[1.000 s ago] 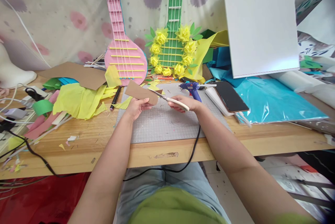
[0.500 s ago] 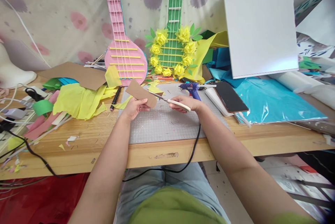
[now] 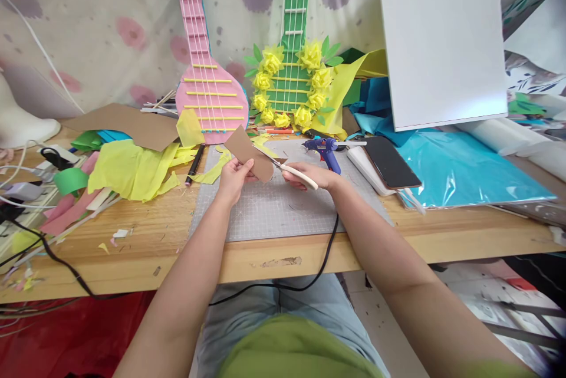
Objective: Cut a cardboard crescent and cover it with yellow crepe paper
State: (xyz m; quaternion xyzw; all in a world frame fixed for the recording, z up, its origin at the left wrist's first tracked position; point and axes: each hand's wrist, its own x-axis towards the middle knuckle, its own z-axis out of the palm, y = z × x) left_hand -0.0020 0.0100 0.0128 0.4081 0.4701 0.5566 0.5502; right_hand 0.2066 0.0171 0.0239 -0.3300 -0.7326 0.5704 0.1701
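Note:
My left hand (image 3: 239, 178) pinches a strip of brown cardboard (image 3: 250, 153) with a rounded lower right end, thumb on top. In my right hand (image 3: 309, 174) is a pair of scissors (image 3: 297, 174) with off-white handles, fingers wrapped round the grips. The blades point left and lie along the upper right edge of the cardboard. A small brown scrap shows beside the blades. Both hands are held over a grey gridded cutting mat (image 3: 260, 219). Just behind my right hand a blue glue gun (image 3: 326, 153) rests on the mat.
A pink paper guitar (image 3: 212, 95) and a green one (image 3: 289, 86) with yellow flowers stand at the back. Yellow crepe paper (image 3: 132, 171) and a black marker (image 3: 195, 164) lie left. Right are a phone (image 3: 392, 163), a blue plastic-wrapped pack (image 3: 473, 171) and a white board (image 3: 444, 53).
My left hand and the cardboard have moved right. The scissors have shifted slightly left, with the blades angled further down along the cardboard's edge.

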